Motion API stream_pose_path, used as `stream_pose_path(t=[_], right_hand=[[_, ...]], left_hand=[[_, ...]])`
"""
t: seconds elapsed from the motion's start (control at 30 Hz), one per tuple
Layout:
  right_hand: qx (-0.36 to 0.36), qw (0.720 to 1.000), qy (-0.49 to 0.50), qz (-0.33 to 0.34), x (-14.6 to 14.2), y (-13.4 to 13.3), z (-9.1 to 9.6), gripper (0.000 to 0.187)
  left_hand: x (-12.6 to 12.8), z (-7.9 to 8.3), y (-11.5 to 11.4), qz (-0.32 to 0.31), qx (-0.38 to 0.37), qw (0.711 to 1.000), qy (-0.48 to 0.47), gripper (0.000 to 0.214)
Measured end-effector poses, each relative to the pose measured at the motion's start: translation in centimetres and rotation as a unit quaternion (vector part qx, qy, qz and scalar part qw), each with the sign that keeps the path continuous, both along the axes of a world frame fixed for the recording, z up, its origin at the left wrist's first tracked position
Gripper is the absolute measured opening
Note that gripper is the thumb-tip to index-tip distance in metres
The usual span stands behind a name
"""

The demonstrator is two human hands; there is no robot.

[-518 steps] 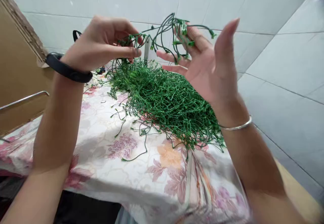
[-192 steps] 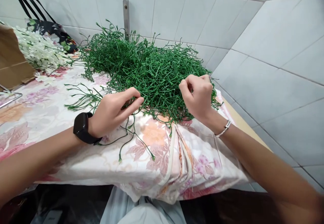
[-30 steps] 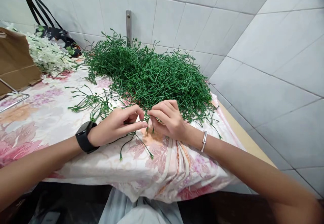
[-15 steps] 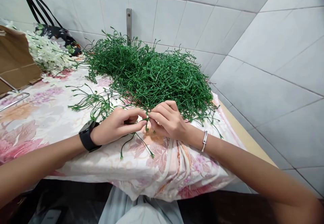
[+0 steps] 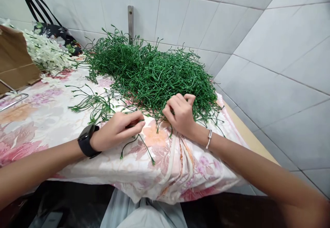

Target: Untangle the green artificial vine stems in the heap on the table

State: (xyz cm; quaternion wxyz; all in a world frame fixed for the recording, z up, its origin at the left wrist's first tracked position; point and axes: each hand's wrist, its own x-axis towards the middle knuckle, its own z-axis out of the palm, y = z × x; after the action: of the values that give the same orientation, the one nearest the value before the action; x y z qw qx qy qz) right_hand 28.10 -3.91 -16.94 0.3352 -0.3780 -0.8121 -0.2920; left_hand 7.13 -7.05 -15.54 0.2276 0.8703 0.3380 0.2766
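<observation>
Left fingers [image 5: 136, 125]: pinched shut on one thin green stem [image 5: 134, 143], thumb against forefinger. The stem's loose ends trail toward me over the cloth, so the pinch keeps that single piece apart from the rest.

Left hand [image 5: 116, 130]: resting low on the surface, heel on the cloth, which steadies the pinch. A black watch [image 5: 86, 142] sits on the wrist.

Right fingers [image 5: 180, 100]: curled into the near edge of the pile of green stems [image 5: 152, 75], closed around a small tuft of them. How many stems I have hold of I cannot tell; the knuckles hide the tips.

Right hand [image 5: 180, 114]: at the front rim of the pile, wrist on the cloth, a silver bracelet [image 5: 208, 139] on it. It lies just beside the left hand, not touching.

Pile of green stems: heaped at the back right of the surface, against the tiled wall [image 5: 270, 49]. The stems are tangled, so any one drags its neighbours.

Loose sprigs [image 5: 90, 102]: spread flat to the left of the pile, apart from it, near my left hand.

Flowered cloth [image 5: 33, 118]: covers the surface and hangs in folds over the near edge, between my arms.

White flowers [image 5: 45, 54]: far left, well apart from both hands, beside a cardboard box [image 5: 14, 63].

Black chair back [image 5: 36, 6]: behind the flowers, by the wall.

Metal strip [image 5: 130, 21]: fixed upright on the wall behind the pile.
</observation>
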Motion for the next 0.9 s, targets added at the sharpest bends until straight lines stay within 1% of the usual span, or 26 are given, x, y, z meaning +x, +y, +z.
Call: stream_pose_path(t=[0.03, 0.1, 0.2, 0.3, 0.4, 0.53, 0.67, 0.73, 0.83, 0.9], right_hand=[[-0.015, 1.0, 0.019, -0.014, 0.3, 0.4, 0.0, 0.018], [-0.029, 0.999, 0.033, -0.012, 0.5, 0.9, -0.1, 0.015], [-0.022, 0.999, 0.036, 0.026, 0.1, 0.8, 0.0, 0.007], [-0.016, 0.996, 0.072, 0.057, -0.4, 0.3, 0.2, 0.013], [-0.025, 0.99, 0.093, 0.103, -0.4, -0.2, 0.4, 0.01], [-0.034, 0.984, 0.022, 0.173, -0.3, -0.7, 0.5, 0.007], [-0.023, 0.98, -0.04, 0.192, -0.6, -0.9, 0.4, 0.02], [-0.021, 0.978, -0.055, 0.198, -0.7, -0.9, 0.3, 0.021], [-0.034, 0.972, -0.081, 0.219, -0.5, -0.7, 0.3, 0.015], [-0.057, 0.963, -0.103, 0.24, -0.2, -0.7, 0.3, 0.017]], left_hand=[[-0.1, 0.0, 0.0, 0.011, 0.001, 1.0, -0.012, 0.016], [-0.3, 0.1, 0.0, 0.024, -0.001, 0.999, -0.042, 0.014], [-0.2, 0.0, 0.0, 0.004, -0.026, 0.998, -0.064, 0.016], [-0.1, -0.2, 0.1, -0.011, -0.048, 0.996, -0.073, 0.02], [-0.1, -0.2, 0.2, -0.001, -0.056, 0.993, -0.099, 0.021], [0.0, -0.2, 0.3, -0.014, -0.082, 0.988, -0.128, 0.014], [0.1, -0.2, 0.3, -0.04, -0.09, 0.987, -0.13, 0.013], [0.1, -0.1, 0.2, -0.046, -0.082, 0.989, -0.116, 0.013], [0.1, 0.0, 0.2, -0.055, -0.071, 0.991, -0.099, 0.019], [0.0, 0.1, 0.1, -0.058, -0.05, 0.994, -0.08, 0.026]])
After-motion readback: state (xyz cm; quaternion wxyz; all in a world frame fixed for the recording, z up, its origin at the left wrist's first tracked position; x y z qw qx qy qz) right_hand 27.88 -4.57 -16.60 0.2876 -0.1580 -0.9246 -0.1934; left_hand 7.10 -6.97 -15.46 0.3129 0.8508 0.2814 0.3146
